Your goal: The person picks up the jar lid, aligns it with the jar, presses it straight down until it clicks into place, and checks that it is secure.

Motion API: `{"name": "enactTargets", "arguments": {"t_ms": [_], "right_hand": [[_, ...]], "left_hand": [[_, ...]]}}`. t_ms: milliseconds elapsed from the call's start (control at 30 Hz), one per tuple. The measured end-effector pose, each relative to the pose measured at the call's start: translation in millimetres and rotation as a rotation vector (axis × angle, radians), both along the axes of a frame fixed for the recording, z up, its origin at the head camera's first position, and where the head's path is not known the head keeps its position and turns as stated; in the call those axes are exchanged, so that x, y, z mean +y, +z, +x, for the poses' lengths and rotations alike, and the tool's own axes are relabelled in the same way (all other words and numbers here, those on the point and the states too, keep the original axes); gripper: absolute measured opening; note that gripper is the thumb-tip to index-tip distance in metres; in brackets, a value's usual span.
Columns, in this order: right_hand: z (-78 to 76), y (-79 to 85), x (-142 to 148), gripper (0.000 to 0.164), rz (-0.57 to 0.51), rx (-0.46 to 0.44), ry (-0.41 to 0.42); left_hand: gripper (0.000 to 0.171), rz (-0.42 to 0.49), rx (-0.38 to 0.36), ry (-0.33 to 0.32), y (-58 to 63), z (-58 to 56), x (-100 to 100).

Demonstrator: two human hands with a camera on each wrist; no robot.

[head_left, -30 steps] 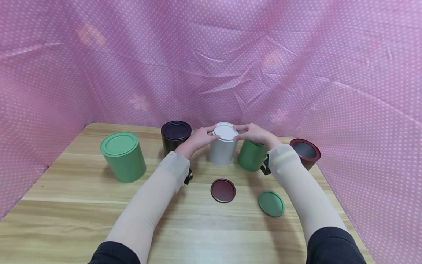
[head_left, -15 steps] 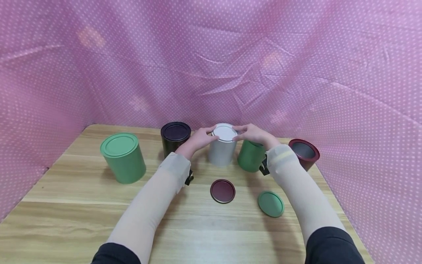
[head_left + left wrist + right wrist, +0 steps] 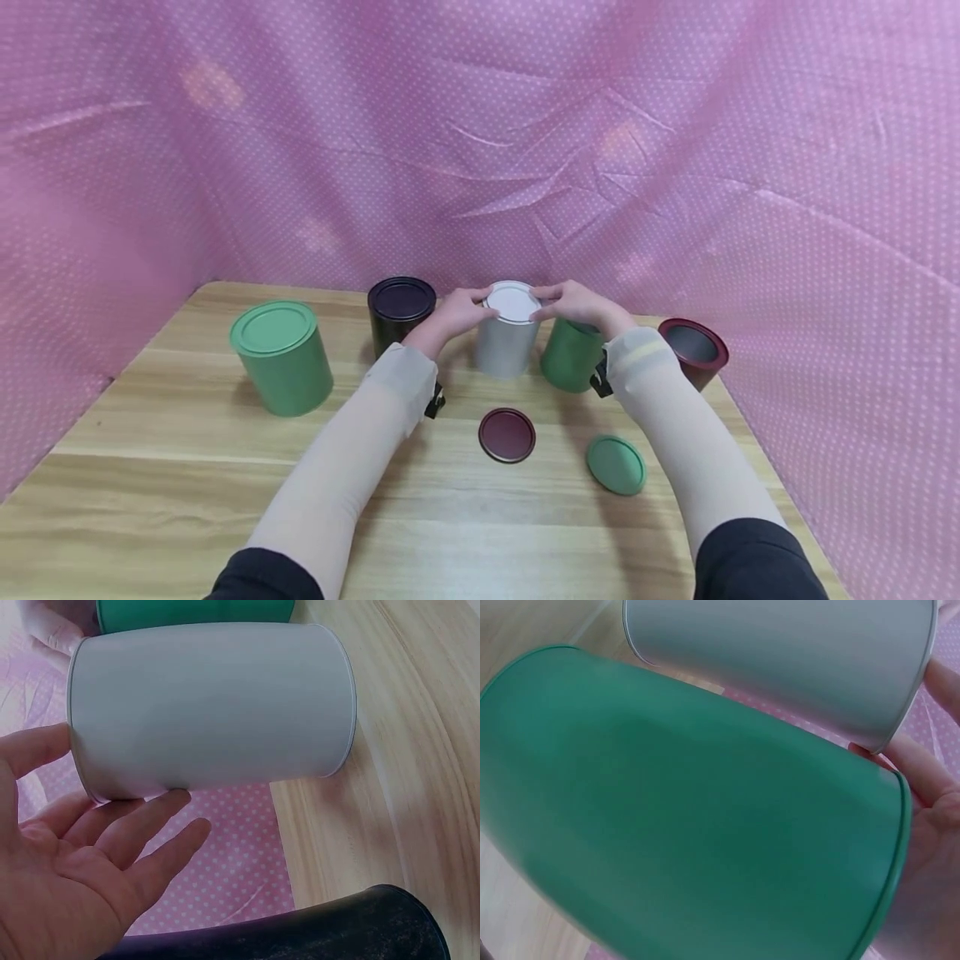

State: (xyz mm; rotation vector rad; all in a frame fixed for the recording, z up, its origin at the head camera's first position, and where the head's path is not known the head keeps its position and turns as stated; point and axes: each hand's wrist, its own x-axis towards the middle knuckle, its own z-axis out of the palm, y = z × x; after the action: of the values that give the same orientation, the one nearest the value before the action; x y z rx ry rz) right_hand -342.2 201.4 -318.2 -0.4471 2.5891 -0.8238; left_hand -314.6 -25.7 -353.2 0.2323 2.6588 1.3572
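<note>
A white can (image 3: 504, 350) stands upright at the back of the table, a white lid (image 3: 513, 302) on its top. My left hand (image 3: 453, 315) holds the lid's edge from the left, thumb at the near side. From the right, my right hand (image 3: 581, 307) holds the same rim with thumb and fingers. In the left wrist view, my left fingers (image 3: 146, 825) reach along the upper wall of the can. Close beside it, under my right hand, stands a green can (image 3: 572, 358), its top partly hidden. That can fills much of the right wrist view.
A black can (image 3: 402, 304) with its lid stands left of the white one. Farther left is a lidded light green can (image 3: 281, 358). An uncovered dark red can (image 3: 693, 346) stands right. A dark red lid (image 3: 507, 435) and a green lid (image 3: 617, 464) lie on the wooden table (image 3: 480, 542).
</note>
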Motion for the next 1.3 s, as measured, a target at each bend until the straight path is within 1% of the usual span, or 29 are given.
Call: {"name": "enactTargets", "arguments": {"t_ms": [133,300,400,567,700,833,1067,1300], "right_hand": [[0.8,1.7,1.0,0.066,0.015,0.010,0.009],[0.2,6.0,-2.6,0.066,0.052,0.017,0.048],[1.5,5.8,-2.0,0.067,0.054,0.011,0.053],[5.5,2.3,2.3,0.067,0.050,-0.026,0.041],[4.9,1.7,2.1,0.067,0.043,-0.015,0.046],[3.9,4.7,-0.3,0.066,0.034,0.001,0.055],[3.7,6.2,-1.4,0.066,0.015,-0.017,0.040],[4.5,6.8,-0.1,0.066,0.050,-0.002,0.041]], "left_hand": [[0.062,-0.017,-0.013,-0.005,3.6,0.5,2.2],[0.062,-0.105,-0.008,-0.011,9.6,2.5,3.4],[0.063,-0.143,0.001,-0.017,9.6,3.1,5.1],[0.063,-0.159,-0.018,-0.033,7.8,5.0,8.3],[0.062,-0.141,-0.010,-0.012,7.8,7.5,7.9],[0.062,-0.113,0.004,0.006,8.1,7.4,5.5],[0.062,-0.050,-0.017,0.001,7.8,6.5,3.3],[0.062,-0.058,-0.031,-0.009,9.2,7.9,2.3]]}}
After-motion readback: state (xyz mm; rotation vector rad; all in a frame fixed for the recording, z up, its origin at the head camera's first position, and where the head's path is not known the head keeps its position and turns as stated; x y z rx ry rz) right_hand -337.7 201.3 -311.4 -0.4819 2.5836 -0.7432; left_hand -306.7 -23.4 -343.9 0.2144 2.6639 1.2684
